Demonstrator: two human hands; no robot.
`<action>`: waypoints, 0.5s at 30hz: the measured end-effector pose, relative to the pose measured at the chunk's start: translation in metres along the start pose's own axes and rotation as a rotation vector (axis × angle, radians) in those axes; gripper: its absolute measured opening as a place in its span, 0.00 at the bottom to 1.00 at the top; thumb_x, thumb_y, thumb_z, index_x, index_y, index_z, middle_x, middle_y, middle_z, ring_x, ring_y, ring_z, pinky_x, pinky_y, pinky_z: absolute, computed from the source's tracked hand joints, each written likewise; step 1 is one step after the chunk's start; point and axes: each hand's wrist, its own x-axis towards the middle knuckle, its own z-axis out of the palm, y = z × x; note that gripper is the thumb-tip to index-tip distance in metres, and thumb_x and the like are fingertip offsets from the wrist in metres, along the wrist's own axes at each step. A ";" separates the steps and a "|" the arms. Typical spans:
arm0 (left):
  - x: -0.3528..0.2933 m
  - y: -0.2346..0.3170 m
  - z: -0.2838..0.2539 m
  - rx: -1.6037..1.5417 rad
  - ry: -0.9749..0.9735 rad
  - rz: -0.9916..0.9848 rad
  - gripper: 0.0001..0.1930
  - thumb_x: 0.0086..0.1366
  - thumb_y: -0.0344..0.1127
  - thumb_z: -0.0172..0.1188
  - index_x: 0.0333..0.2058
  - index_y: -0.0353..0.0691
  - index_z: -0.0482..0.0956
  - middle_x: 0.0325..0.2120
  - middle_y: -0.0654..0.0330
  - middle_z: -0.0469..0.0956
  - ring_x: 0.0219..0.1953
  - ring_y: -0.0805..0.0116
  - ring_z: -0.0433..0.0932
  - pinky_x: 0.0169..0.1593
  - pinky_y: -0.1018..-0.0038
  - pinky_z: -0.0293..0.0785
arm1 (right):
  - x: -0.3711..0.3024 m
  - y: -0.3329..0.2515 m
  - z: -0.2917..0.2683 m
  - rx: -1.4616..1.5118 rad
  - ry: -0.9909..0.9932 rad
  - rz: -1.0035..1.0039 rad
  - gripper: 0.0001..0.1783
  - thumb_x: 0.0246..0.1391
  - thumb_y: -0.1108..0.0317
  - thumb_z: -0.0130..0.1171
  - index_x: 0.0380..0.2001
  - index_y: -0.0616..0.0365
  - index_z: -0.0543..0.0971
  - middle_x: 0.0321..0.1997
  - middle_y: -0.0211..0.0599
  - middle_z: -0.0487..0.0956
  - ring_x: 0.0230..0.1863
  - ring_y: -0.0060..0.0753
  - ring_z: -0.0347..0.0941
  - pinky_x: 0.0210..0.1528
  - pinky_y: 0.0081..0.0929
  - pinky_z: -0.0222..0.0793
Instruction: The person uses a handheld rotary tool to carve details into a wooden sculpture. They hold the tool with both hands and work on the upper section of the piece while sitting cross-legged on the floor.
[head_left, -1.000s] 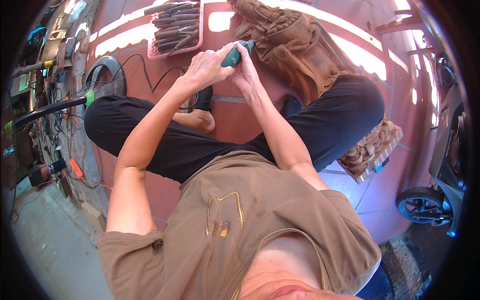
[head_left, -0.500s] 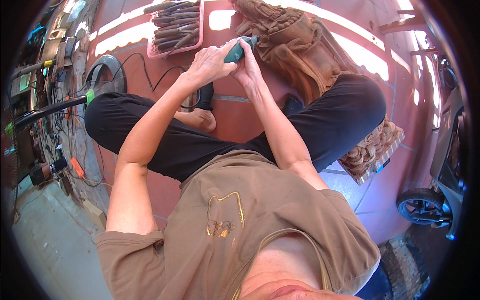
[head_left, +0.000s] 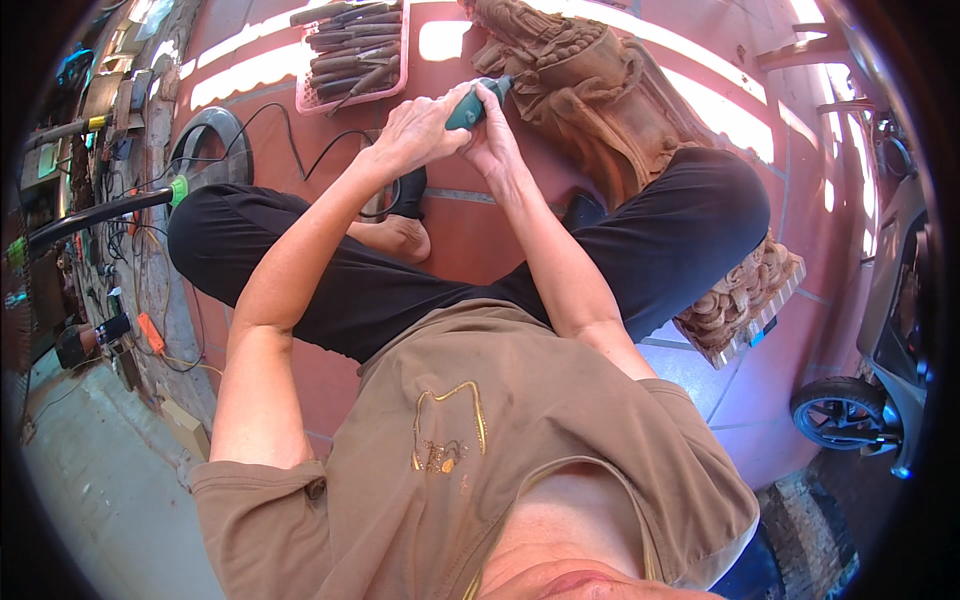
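A green handheld rotary tool (head_left: 466,110) is held in both hands, beyond my crossed legs. My left hand (head_left: 412,135) is closed round its rear part. My right hand (head_left: 492,135) grips it from the other side, with the thumb along the body. The tool's front end points at a brown carved wooden piece (head_left: 590,95) on the floor, and its tip lies at the carving's left side. Whether the tip touches the wood, I cannot tell. A second carved wooden block (head_left: 735,300) rests beside my right knee.
A pink basket (head_left: 303,75) of dark-handled carving tools (head_left: 350,55) stands on the red tiled floor. A black cord (head_left: 290,125) runs leftward past a round grey base (head_left: 240,150). Cables and a weathered plank (head_left: 150,290) line the left. A motorbike wheel (head_left: 840,412) is at right.
Both hands keep their grip on the rotary tool, which stays at nearly the same spot by the carving. The whole view has shifted very slightly.
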 end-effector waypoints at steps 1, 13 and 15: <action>-0.001 0.001 0.000 -0.002 -0.009 -0.009 0.38 0.54 0.44 0.58 0.65 0.46 0.62 0.31 0.40 0.80 0.35 0.41 0.80 0.43 0.53 0.75 | -0.002 0.001 0.001 -0.011 0.006 -0.010 0.18 0.56 0.51 0.63 0.44 0.48 0.76 0.42 0.27 0.80 0.44 0.28 0.78 0.47 0.33 0.77; -0.004 0.001 0.000 -0.005 -0.034 -0.035 0.38 0.53 0.44 0.58 0.65 0.46 0.62 0.31 0.40 0.80 0.35 0.41 0.80 0.43 0.54 0.75 | -0.010 0.001 0.006 -0.027 0.015 0.005 0.18 0.56 0.51 0.63 0.43 0.49 0.77 0.42 0.27 0.81 0.43 0.27 0.79 0.47 0.32 0.77; -0.004 0.002 -0.001 -0.001 -0.039 -0.034 0.38 0.53 0.44 0.57 0.65 0.45 0.62 0.31 0.40 0.80 0.35 0.41 0.80 0.43 0.54 0.75 | -0.010 0.001 0.007 -0.031 0.014 0.005 0.18 0.57 0.51 0.63 0.43 0.49 0.77 0.41 0.27 0.81 0.43 0.27 0.79 0.47 0.32 0.77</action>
